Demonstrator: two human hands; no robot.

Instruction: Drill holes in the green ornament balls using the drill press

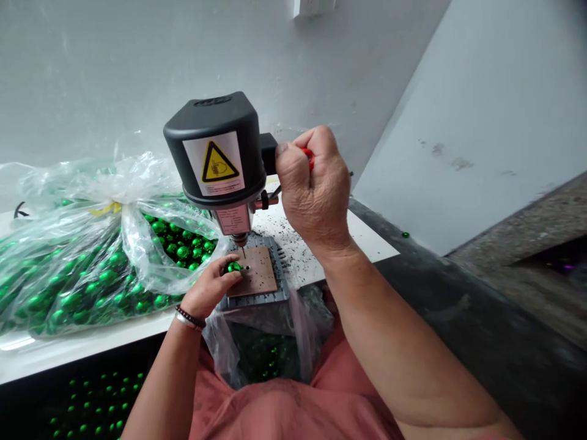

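Note:
My left hand (214,286) pinches a shiny green ball (233,267) between thumb and fingers, just above a brown board (259,272). Over it stands a small bench drill press (213,153) with a black motor cover and a yellow warning label. The thin drill bit (244,252) points down close to the ball; whether they touch I cannot tell. My right hand (316,189) is closed around the press's lever, of which a little red (310,160) shows between the fingers. Beside the bit, a small dark hole (247,267) marks the board.
A large clear plastic bag (123,244) full of green balls lies on the white table (358,238) at left. Dark shavings are scattered around the grey drill base (282,293). Below, an open plastic bag (305,330) holds more green balls. One ball (405,234) rests on the floor.

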